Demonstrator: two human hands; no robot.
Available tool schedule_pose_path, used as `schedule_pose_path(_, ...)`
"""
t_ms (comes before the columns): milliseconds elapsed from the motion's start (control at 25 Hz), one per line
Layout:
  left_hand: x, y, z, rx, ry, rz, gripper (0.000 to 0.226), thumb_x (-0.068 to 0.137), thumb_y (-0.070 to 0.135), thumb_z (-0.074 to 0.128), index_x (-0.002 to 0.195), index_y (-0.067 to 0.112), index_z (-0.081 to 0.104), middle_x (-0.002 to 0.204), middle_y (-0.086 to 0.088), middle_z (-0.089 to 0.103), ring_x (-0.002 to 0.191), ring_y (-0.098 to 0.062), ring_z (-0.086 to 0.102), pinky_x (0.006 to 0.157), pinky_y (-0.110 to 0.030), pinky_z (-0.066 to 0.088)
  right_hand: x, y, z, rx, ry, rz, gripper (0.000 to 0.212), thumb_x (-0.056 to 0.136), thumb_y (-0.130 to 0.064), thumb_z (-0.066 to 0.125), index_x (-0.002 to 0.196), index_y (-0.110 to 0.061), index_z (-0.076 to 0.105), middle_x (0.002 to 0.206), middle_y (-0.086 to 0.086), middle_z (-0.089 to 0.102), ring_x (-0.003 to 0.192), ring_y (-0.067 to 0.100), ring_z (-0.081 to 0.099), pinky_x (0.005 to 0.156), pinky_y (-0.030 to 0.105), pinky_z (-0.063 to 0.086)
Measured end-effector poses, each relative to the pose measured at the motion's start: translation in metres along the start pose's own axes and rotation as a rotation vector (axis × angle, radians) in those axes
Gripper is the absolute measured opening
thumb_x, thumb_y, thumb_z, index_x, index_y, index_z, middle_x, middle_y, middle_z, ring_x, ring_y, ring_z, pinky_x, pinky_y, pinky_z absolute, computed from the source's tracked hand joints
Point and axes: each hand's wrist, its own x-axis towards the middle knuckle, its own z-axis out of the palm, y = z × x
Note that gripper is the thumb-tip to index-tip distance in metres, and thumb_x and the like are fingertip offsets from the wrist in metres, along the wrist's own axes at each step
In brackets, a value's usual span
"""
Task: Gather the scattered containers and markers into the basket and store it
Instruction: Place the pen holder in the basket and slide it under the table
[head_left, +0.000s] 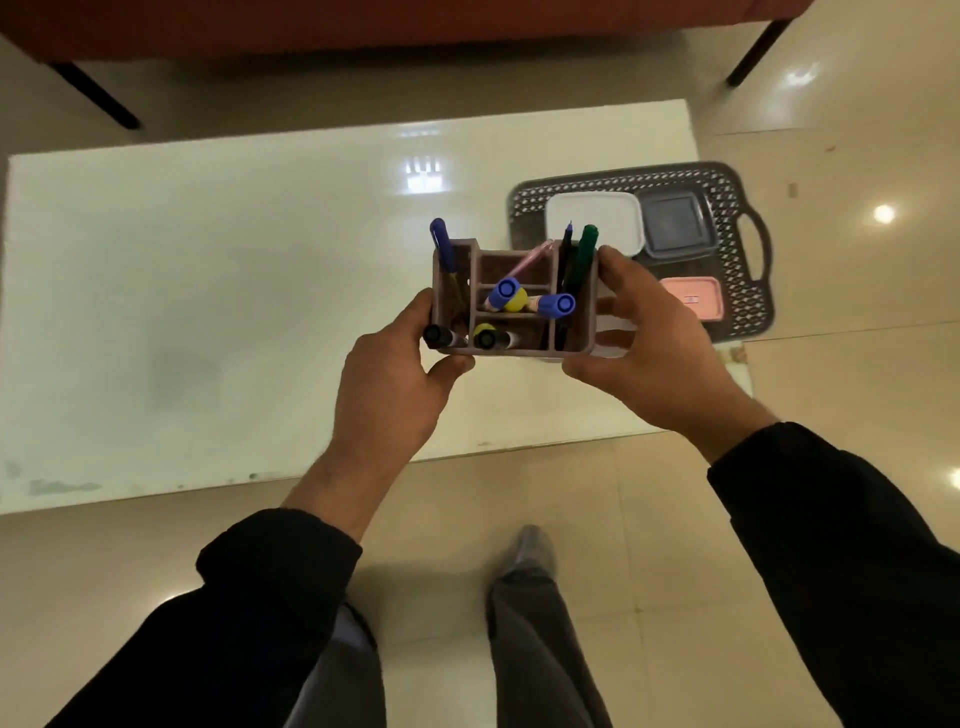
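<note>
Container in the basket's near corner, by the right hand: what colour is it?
The container is pale pink; the head view shows it best.

Left grip (395, 364): fingers curled round the left end of the pen holder (519, 352), thumb at its near edge.
Right grip (644, 332): fingers wrapped round the right end.
Arms (337, 483): stretched forward, converging, in black sleeves (249, 597).

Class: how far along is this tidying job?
Done: white square container, grey container and pink container lie in the dark perforated plastic basket. In hand: left hand and right hand grip the mauve compartmented organiser holding markers. Left: put it in the basket, store the basket.
</note>
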Motion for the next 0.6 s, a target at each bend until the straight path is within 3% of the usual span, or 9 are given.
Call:
schedule_pose_path(240, 0.018, 0.057, 0.074, 0.005, -0.043, -0.037, 0.047, 0.083, 0.031, 0.077, 0.126, 0.033, 0.057, 0.100, 0.016, 0.070, 0.085, -0.009, 0.060, 0.078, -0.025, 0.048, 0.012, 0.058, -0.064, 0.031, -0.007, 0.030, 0.083, 0.081, -0.009, 0.079, 0.149, -0.034, 0.039, 0.128, -0.022, 0.057, 0.108, -0.005, 0.058, 0.095, 0.024, 0.052)
schedule_pose_path(400, 0.037, 0.059, 0.107, 0.023, -0.086, -0.055, 0.047, 0.084, 0.028, 0.076, 0.127, 0.031, 0.057, 0.107, 0.011, 0.071, 0.098, -0.014, 0.065, 0.089, -0.035, 0.054, 0.035, 0.095, -0.067, 0.078, -0.012, 0.040, 0.078, 0.081, -0.011, 0.080, 0.145, -0.037, 0.043, 0.124, -0.021, 0.062, 0.111, 0.000, 0.062, 0.094, 0.030, 0.057)
schedule_pose_path(520, 0.043, 0.055, 0.125, 0.086, -0.117, -0.102, 0.045, 0.084, 0.028, 0.075, 0.126, 0.027, 0.058, 0.106, 0.007, 0.072, 0.097, -0.016, 0.066, 0.088, -0.038, 0.054, 0.047, 0.115, -0.061, 0.082, -0.041, 0.045, 0.074, 0.082, -0.016, 0.081, 0.143, -0.037, 0.044, 0.119, -0.022, 0.063, 0.105, -0.006, 0.062, 0.088, 0.023, 0.055)
schedule_pose_path(600, 0.046, 0.051, 0.136, 0.145, -0.134, -0.120, 0.044, 0.085, 0.029, 0.074, 0.125, 0.026, 0.058, 0.105, 0.006, 0.072, 0.095, -0.017, 0.067, 0.085, -0.037, 0.055, 0.054, 0.127, -0.055, 0.086, -0.063, 0.057, 0.073, 0.082, -0.018, 0.081, 0.143, -0.036, 0.043, 0.121, -0.018, 0.064, 0.107, -0.001, 0.064, 0.090, 0.027, 0.057)
